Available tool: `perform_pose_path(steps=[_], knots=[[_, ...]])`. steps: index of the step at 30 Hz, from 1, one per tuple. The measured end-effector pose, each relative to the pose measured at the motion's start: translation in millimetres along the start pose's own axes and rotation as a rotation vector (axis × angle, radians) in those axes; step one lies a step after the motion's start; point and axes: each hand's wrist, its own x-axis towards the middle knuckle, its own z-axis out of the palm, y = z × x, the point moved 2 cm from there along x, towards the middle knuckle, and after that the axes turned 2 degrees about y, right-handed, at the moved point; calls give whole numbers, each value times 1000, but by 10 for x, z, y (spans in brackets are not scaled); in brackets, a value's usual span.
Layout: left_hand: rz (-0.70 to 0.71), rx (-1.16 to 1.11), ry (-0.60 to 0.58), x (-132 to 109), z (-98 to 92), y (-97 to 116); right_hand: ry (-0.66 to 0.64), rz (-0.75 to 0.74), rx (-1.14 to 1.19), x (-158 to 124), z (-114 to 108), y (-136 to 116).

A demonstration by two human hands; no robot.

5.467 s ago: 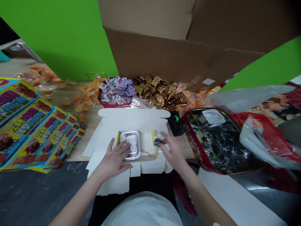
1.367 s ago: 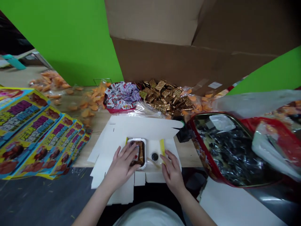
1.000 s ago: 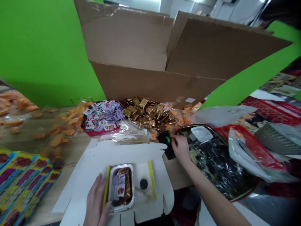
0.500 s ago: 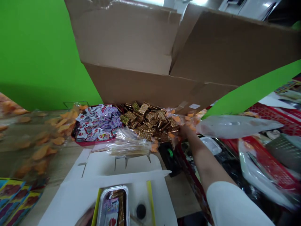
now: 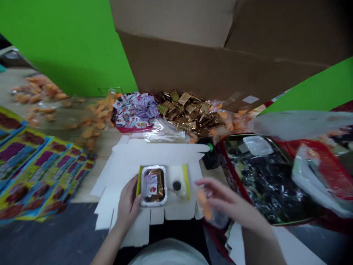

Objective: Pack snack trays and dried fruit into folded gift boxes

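My left hand [image 5: 128,201] grips the left side of a yellow-edged box insert [image 5: 138,180], its thumb by the foil tray [image 5: 165,191]. Inside that tray lie a purple-and-white sachet [image 5: 152,186] and gold-wrapped packets [image 5: 160,180]. A small round black piece [image 5: 177,185] sits in the insert's right half. All this rests on an unfolded white carton [image 5: 124,158]. To the right of the insert, my right hand [image 5: 224,198] is closed on a clear bag with an orange piece [image 5: 204,204] in it, blurred by motion.
Behind the carton are a red tray of sachets [image 5: 135,110], a heap of gold packets [image 5: 190,112] and a clear bag of sticks [image 5: 165,132]. A tray of black packets [image 5: 264,184] stands right. Printed boxes [image 5: 46,173] lie left. A cardboard box [image 5: 193,62] rises behind.
My right hand has come back from the far orange pieces toward me, now with a bagged orange piece. The view has shifted, showing more of my left hand on the insert.
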Motion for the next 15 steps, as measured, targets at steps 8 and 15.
perform_pose_path(steps=[8, 15], knots=[[36, 4, -72, 7, -37, 30, 414, -192, -681, 239, 837, 269], [-38, -141, -59, -67, -64, 29, 268, -548, -785, 244, 776, 525]])
